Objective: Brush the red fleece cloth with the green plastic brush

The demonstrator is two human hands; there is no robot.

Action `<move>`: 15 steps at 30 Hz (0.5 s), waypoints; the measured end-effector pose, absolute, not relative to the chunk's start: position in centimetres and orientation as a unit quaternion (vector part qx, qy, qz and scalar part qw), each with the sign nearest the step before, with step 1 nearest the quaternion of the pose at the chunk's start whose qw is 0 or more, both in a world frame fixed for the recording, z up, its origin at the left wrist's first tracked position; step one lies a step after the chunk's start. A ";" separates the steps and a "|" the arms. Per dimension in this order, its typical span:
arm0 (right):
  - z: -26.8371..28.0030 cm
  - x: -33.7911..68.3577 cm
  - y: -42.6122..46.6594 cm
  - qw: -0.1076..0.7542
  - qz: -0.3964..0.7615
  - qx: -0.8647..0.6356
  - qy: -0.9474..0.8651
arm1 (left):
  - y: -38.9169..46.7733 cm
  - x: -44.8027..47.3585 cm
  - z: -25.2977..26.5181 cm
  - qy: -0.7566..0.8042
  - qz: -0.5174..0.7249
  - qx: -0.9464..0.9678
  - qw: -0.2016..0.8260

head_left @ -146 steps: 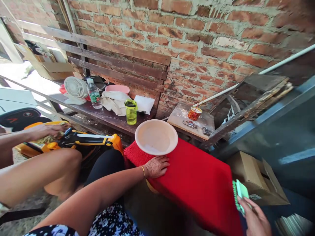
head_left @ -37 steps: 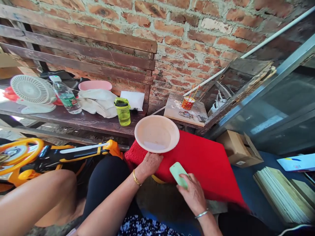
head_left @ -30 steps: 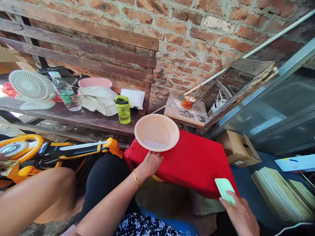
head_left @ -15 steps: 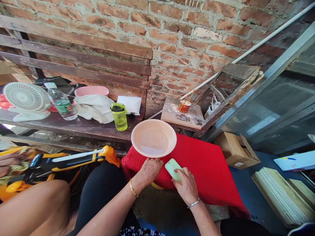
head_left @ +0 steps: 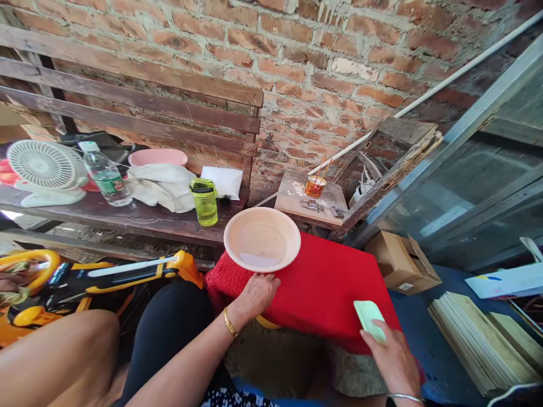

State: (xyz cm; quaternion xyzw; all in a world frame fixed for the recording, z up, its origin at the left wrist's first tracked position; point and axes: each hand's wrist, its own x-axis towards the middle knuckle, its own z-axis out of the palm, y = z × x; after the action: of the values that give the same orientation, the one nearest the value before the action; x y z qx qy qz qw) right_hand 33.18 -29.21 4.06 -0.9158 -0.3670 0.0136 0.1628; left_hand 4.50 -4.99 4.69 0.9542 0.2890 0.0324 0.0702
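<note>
A wide pale-pink basin point(head_left: 232, 249) with shallow clear water stands on a red cloth point(head_left: 326, 277). At its near rim is my left hand point(head_left: 258, 295), wearing a gold bangle, its fingers curled under the edge and their tips hidden. My right hand point(head_left: 392, 353) is further right, over the cloth's right side. It grips a flat mint-green phone-like object point(head_left: 370, 317) with rounded corners, thumb and fingers closed around its lower end.
On the wooden bench point(head_left: 178, 229) sit a fan point(head_left: 46, 164), a water bottle point(head_left: 106, 178), white cloth point(head_left: 159, 183) and a green cup point(head_left: 204, 203). A small stand point(head_left: 292, 195) holds a red cup point(head_left: 315, 187) and padlocks. A cardboard box point(head_left: 396, 263) and stacked boards point(head_left: 470, 342) lie right.
My right hand has moved right and slightly down with the mint-green object, away from the basin. My left hand has stayed at the rim.
</note>
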 end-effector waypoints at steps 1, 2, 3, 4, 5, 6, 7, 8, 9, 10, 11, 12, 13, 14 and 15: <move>4.2 31.2 -27.8 0.179 0.034 -0.897 -0.403 | -4.9 4.5 4.8 0.297 0.038 0.951 0.072; 4.3 28.8 -26.2 0.191 0.058 -0.874 -0.442 | -4.9 4.4 4.8 0.302 0.048 0.949 0.075; 4.5 26.4 -24.6 0.192 0.075 -0.851 -0.482 | -4.9 4.4 4.9 0.303 0.064 0.948 0.077; 4.6 23.9 -23.0 0.176 0.085 -0.833 -0.517 | -5.0 4.4 4.9 0.298 0.083 0.948 0.079; 4.8 21.6 -21.5 0.157 0.094 -0.816 -0.548 | -5.1 4.5 4.9 0.292 0.105 0.947 0.080; 4.9 19.7 -20.2 0.142 0.101 -0.802 -0.571 | -5.3 4.5 4.9 0.284 0.124 0.947 0.081; 5.0 18.4 -19.2 0.130 0.106 -0.791 -0.588 | -5.4 4.5 4.9 0.276 0.139 0.948 0.080; 5.0 17.6 -18.4 0.124 0.111 -0.785 -0.597 | -5.5 4.5 4.8 0.268 0.150 0.948 0.079; 5.0 17.4 -18.1 0.122 0.113 -0.784 -0.598 | -5.6 4.6 4.8 0.262 0.156 0.949 0.079; 4.8 17.9 -18.1 0.121 0.112 -0.788 -0.593 | -5.7 4.6 4.7 0.256 0.160 0.950 0.079; 4.6 19.0 -18.6 0.119 0.106 -0.799 -0.580 | -5.7 4.6 4.7 0.251 0.163 0.951 0.081; 4.4 20.7 -19.5 0.116 0.097 -0.814 -0.561 | -5.7 4.6 4.6 0.247 0.167 0.951 0.083; 4.1 22.7 -20.8 0.115 0.086 -0.834 -0.533 | -5.8 4.6 4.6 0.244 0.170 0.951 0.086; 3.9 25.0 -22.4 0.113 0.073 -0.856 -0.499 | -5.8 4.6 4.5 0.243 0.172 0.951 0.089; 3.8 27.4 -24.3 0.111 0.062 -0.878 -0.461 | -5.8 4.6 4.5 0.242 0.173 0.950 0.093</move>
State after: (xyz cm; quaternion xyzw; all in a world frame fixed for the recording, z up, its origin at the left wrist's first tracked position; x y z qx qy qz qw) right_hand 27.43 -24.26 3.78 -0.8785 -0.4605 0.0624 0.1111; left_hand 4.57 -5.82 4.49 0.9503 0.2419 0.1729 0.0926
